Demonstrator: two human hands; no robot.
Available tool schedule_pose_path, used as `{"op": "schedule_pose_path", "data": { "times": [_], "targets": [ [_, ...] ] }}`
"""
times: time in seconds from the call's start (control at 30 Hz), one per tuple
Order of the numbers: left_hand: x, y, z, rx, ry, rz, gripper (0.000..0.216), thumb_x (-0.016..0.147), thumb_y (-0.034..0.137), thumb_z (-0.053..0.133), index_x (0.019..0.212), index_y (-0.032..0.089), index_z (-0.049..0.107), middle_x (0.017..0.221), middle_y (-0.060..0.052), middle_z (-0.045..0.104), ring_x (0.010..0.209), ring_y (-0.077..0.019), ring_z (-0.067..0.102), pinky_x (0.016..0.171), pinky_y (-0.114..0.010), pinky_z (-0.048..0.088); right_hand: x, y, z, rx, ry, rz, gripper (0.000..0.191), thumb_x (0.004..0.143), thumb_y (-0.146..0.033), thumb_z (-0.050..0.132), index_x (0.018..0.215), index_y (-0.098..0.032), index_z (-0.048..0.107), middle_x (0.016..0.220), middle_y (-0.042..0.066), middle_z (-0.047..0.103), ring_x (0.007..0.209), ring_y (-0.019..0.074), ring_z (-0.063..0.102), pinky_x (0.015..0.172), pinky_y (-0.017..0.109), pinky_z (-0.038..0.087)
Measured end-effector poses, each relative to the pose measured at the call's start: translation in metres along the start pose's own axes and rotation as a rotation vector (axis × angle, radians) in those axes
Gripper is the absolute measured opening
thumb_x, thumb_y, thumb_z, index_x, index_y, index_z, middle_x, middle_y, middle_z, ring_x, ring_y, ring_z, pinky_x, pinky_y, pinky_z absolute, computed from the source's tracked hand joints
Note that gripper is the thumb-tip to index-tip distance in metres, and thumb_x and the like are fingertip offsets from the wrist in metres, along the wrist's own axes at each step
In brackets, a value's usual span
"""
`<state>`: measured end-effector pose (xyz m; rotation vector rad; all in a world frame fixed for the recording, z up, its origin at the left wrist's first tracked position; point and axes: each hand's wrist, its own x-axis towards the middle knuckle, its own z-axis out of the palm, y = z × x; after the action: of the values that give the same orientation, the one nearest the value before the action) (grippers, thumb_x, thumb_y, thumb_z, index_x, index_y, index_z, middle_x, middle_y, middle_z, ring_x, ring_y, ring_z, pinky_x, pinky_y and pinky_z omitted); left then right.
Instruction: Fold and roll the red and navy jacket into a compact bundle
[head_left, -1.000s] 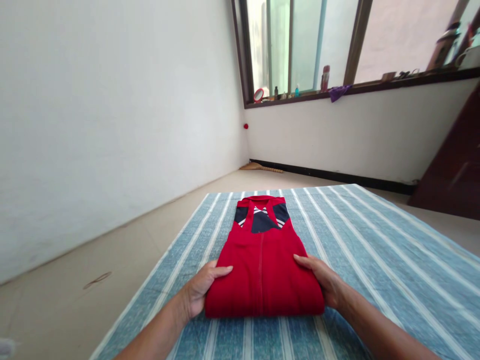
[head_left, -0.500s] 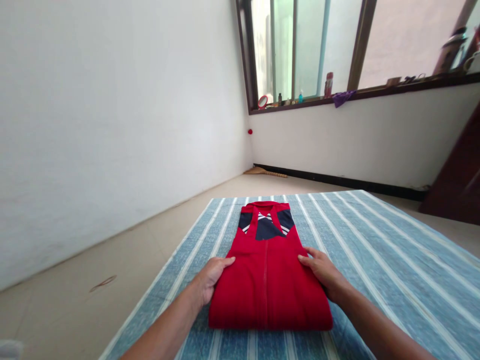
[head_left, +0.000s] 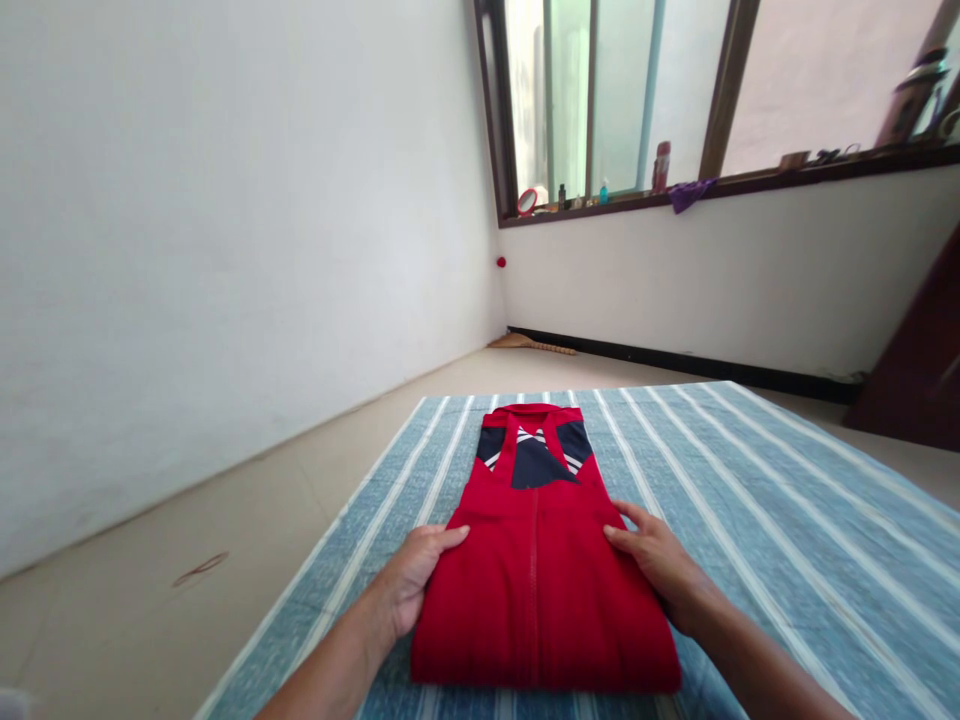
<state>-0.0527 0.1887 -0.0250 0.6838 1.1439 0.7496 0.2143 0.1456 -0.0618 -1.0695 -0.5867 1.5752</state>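
A red zip jacket (head_left: 551,590) with navy panels and white stripes lies folded on a blue striped cloth (head_left: 720,520). Its lower part is doubled over towards the collar, with the zip line running down the middle. My left hand (head_left: 416,575) grips the left side of the folded part, thumb on top and fingers mostly hidden at the edge. On the opposite side, my right hand (head_left: 656,560) holds the right edge in the same way, its thumb pressing on the fabric.
A white wall (head_left: 225,250) runs along the left. Beyond the cloth, a broom (head_left: 525,342) lies on the floor by the corner. Bottles, a red-rimmed mirror (head_left: 527,202) and a purple cloth (head_left: 688,195) are on the windowsill. A thin looped cord (head_left: 201,568) lies on the floor at left.
Both hands have shifted slightly towards me, still on the jacket's sides. The folded part's near edge and upper edge sit a little closer to me, while the collar end has hardly moved.
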Motion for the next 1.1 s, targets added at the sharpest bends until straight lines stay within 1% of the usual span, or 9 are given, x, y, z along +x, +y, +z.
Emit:
{"op": "schedule_pose_path", "data": {
  "times": [0.17,0.3,0.4,0.5,0.63,0.77,0.83,0.93,1.1],
  "targets": [
    [-0.004,-0.008,-0.001,0.019,-0.028,0.018,0.021,0.066,0.022,0.075,0.08,0.012,0.064,0.076,-0.012,0.073,0.066,-0.0273,0.07,0.069,-0.039,0.056,-0.003,0.005,0.0,-0.009,-0.005,-0.022,0.068,0.068,-0.025,0.07,0.128,-0.019,0.039,0.088,0.005,0.072,0.079,0.0248,0.069,0.071,0.036,0.055],
    [-0.001,-0.006,-0.004,0.227,0.032,0.077,0.024,0.065,0.031,0.073,0.078,0.014,0.063,0.073,-0.01,0.073,0.067,-0.0265,0.07,0.066,-0.036,0.055,0.002,0.01,-0.007,-0.18,0.001,-0.042,0.066,0.073,-0.032,0.062,0.132,-0.018,0.035,0.085,0.005,0.071,0.075,0.0245,0.069,0.065,0.036,0.054],
    [0.005,0.006,-0.01,0.629,0.296,0.28,0.026,0.071,0.037,0.063,0.085,0.015,0.062,0.069,-0.007,0.071,0.069,-0.0277,0.069,0.065,-0.036,0.054,0.004,0.003,-0.015,-0.634,0.158,-0.208,0.063,0.078,-0.038,0.054,0.135,-0.015,0.037,0.077,0.004,0.069,0.07,0.0252,0.067,0.064,0.038,0.053],
    [0.013,0.019,-0.01,1.031,0.489,0.604,0.032,0.076,0.036,0.054,0.099,0.015,0.061,0.091,-0.01,0.072,0.089,-0.0277,0.068,0.082,-0.039,0.051,0.003,-0.011,-0.012,-1.116,0.291,-0.556,0.048,0.083,-0.039,0.048,0.126,-0.019,0.051,0.101,0.01,0.066,0.09,0.0272,0.064,0.078,0.042,0.051],
    [0.019,0.02,0.006,1.372,0.221,0.89,0.045,0.084,0.038,0.046,0.122,0.016,0.056,0.137,-0.01,0.05,0.129,-0.0235,0.043,0.109,-0.038,0.03,0.005,-0.023,0.01,-1.354,-0.028,-0.832,0.041,0.09,-0.038,0.044,0.127,-0.023,0.054,0.14,0.008,0.045,0.129,0.0255,0.04,0.104,0.043,0.035],
    [0.023,0.007,0.021,1.65,-0.041,0.661,0.058,0.09,0.045,0.04,0.14,0.016,0.039,0.151,-0.01,0.028,0.14,-0.0242,0.02,0.113,-0.045,0.016,0.018,-0.015,0.02,-1.504,-0.336,-0.661,0.054,0.093,-0.049,0.039,0.137,-0.02,0.044,0.146,0.01,0.036,0.137,0.0269,0.025,0.111,0.046,0.023],
    [0.025,0.002,0.022,1.709,-0.087,0.538,0.061,0.092,0.05,0.035,0.144,0.017,0.033,0.152,-0.01,0.023,0.141,-0.0241,0.015,0.113,-0.047,0.013,0.025,-0.007,0.018,-1.544,-0.373,-0.555,0.06,0.092,-0.056,0.035,0.141,-0.02,0.039,0.148,0.009,0.033,0.139,0.0277,0.021,0.112,0.049,0.019],
    [0.028,-0.002,0.02,1.707,-0.094,0.509,0.062,0.093,0.052,0.032,0.145,0.018,0.029,0.153,-0.008,0.02,0.141,-0.0226,0.012,0.114,-0.046,0.011,0.03,0.001,0.011,-1.551,-0.347,-0.514,0.064,0.092,-0.06,0.033,0.143,-0.022,0.034,0.15,0.007,0.027,0.14,0.0271,0.016,0.113,0.049,0.013],
    [0.031,-0.002,0.012,1.486,-0.08,0.614,0.056,0.089,0.049,0.045,0.138,0.02,0.044,0.148,-0.008,0.033,0.138,-0.0246,0.024,0.113,-0.045,0.015,0.032,0.003,-0.003,-1.365,-0.303,-0.677,0.049,0.095,-0.047,0.036,0.134,-0.022,0.049,0.143,0.008,0.042,0.134,0.0255,0.033,0.111,0.047,0.023]
  ]
}}
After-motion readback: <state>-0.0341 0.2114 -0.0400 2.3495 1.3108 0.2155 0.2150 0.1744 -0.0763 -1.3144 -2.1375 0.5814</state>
